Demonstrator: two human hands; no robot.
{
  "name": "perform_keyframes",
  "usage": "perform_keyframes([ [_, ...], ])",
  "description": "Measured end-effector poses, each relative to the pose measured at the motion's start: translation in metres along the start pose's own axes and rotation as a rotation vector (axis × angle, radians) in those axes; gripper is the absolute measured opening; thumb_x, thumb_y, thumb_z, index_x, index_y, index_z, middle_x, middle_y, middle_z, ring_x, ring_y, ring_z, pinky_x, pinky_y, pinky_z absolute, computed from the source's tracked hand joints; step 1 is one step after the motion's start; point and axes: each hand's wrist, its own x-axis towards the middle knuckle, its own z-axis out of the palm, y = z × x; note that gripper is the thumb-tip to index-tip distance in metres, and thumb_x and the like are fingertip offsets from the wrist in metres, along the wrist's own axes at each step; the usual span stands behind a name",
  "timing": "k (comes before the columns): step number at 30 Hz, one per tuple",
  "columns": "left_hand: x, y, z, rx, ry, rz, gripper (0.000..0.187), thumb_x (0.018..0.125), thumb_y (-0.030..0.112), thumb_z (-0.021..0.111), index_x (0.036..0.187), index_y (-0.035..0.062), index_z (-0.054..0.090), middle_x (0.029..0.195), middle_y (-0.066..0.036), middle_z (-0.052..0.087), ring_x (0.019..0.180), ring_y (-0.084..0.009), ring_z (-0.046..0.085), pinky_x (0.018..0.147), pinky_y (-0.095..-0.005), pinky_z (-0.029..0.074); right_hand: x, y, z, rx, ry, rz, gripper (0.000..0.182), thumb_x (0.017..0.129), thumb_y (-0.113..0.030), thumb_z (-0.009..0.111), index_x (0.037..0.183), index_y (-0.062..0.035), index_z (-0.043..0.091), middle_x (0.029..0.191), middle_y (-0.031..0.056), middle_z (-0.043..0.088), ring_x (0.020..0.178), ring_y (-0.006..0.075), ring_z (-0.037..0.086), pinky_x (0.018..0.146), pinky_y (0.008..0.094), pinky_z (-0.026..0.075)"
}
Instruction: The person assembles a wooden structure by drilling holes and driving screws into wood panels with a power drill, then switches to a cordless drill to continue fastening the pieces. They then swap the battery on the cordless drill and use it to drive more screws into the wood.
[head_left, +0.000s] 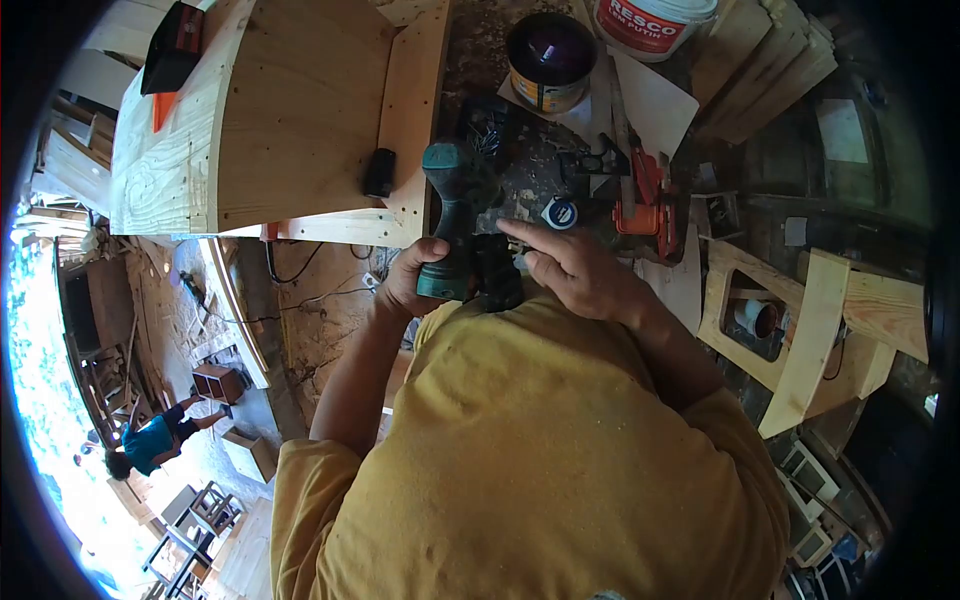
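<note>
My left hand [408, 278] is closed around the base of a green and black cordless drill [456, 215], its thumb on the near side and its other fingers hidden behind. The drill stands handle-down in front of my chest, its rounded green end away from me. Beside the base, close to my yellow shirt, is a black blocky piece [497, 272]. My right hand [585, 270] hovers just right of it, index finger stretched toward the drill and thumb apart. Beyond that hand lies a round tape measure [560, 212] with a blue and white face.
A large wooden cabinet [300, 110] stands at left, with a small black object [379, 173] against it. Ahead are a dark-topped can [550, 62], a white glue bucket [655, 25] and an orange clamp [640, 210]. A person [150, 445] is far left.
</note>
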Motion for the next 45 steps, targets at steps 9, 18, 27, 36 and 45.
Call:
perform_keyframes([
  [9,-0.003,0.000,0.008,0.023,0.062,-0.039,0.060,0.073,0.032,0.070,0.121,0.0002,0.052,0.104,-0.013,0.064,0.083,-0.0231,0.065,0.072,-0.0350,0.056,0.009,-0.016,-0.006,0.070,-0.124,0.319,0.042,0.091,-0.011,0.053,0.129,0.0011,0.043,0.089,0.0227,0.064,0.083,0.0329,0.065,0.075,0.0406,0.050],
  [18,-0.013,0.012,0.053,0.344,0.041,-0.023,0.052,0.077,0.032,0.063,0.113,-0.0050,0.059,0.095,-0.011,0.065,0.084,-0.0187,0.065,0.079,-0.0319,0.053,0.022,-0.015,-0.016,-0.085,-0.247,0.354,0.043,0.089,-0.008,0.051,0.131,0.0046,0.045,0.074,0.0171,0.061,0.067,0.0229,0.063,0.068,0.0363,0.049],
  [27,-0.014,0.010,0.052,0.479,0.040,0.001,0.053,0.076,0.032,0.063,0.114,-0.0048,0.058,0.098,-0.010,0.065,0.086,-0.0179,0.063,0.081,-0.0319,0.051,0.034,-0.016,-0.019,0.236,-0.430,0.536,0.040,0.094,-0.010,0.050,0.131,0.0036,0.046,0.072,0.0056,0.059,0.060,0.0132,0.057,0.060,0.0309,0.046],
  [36,-0.016,0.000,0.037,0.029,0.143,-0.038,0.049,0.077,0.030,0.065,0.115,-0.0002,0.056,0.099,-0.011,0.066,0.086,-0.0211,0.066,0.078,-0.0339,0.055,0.022,0.008,-0.022,0.125,-0.364,0.309,0.053,0.089,-0.032,0.067,0.126,0.0027,0.051,0.088,0.0102,0.066,0.082,0.0146,0.061,0.073,0.0318,0.048],
  [45,-0.014,0.000,0.013,-0.019,0.006,0.032,0.056,0.082,0.030,0.061,0.123,-0.0070,0.051,0.103,-0.016,0.065,0.090,-0.0256,0.067,0.086,-0.0367,0.054,0.049,0.041,-0.024,0.028,-0.299,0.484,0.039,0.083,-0.031,0.070,0.101,0.0031,0.065,0.086,0.0115,0.068,0.078,0.0170,0.065,0.070,0.0316,0.051],
])
